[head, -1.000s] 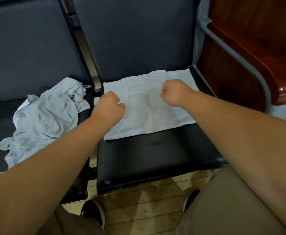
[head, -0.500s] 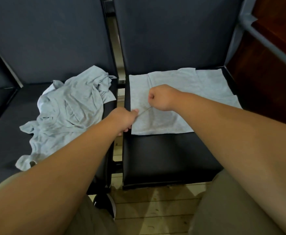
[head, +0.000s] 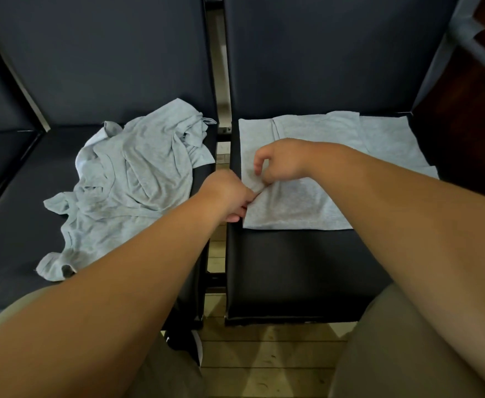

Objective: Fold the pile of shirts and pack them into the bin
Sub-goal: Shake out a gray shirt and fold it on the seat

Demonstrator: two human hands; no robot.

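A light grey shirt (head: 316,202) lies partly folded and flat on the right black seat (head: 293,268). My left hand (head: 230,193) pinches the shirt's left edge near the seat's left side. Just above it, my right hand (head: 278,162) pinches a raised fold of the same shirt, fingers curled. A crumpled pile of light grey shirts (head: 129,179) sits on the left black seat (head: 11,225). No bin is in view.
Dark seat backs (head: 321,53) rise behind both seats, with a metal gap (head: 221,110) between them. A grey armrest (head: 479,44) and a brown wooden panel (head: 465,133) stand at the right. Wooden floor (head: 264,360) and a black shoe (head: 184,343) are below.
The view has swung left. Both hands slid from the middle of the flat shirt to its left edge, and the right hand's fist loosened into a pinch on a fold.
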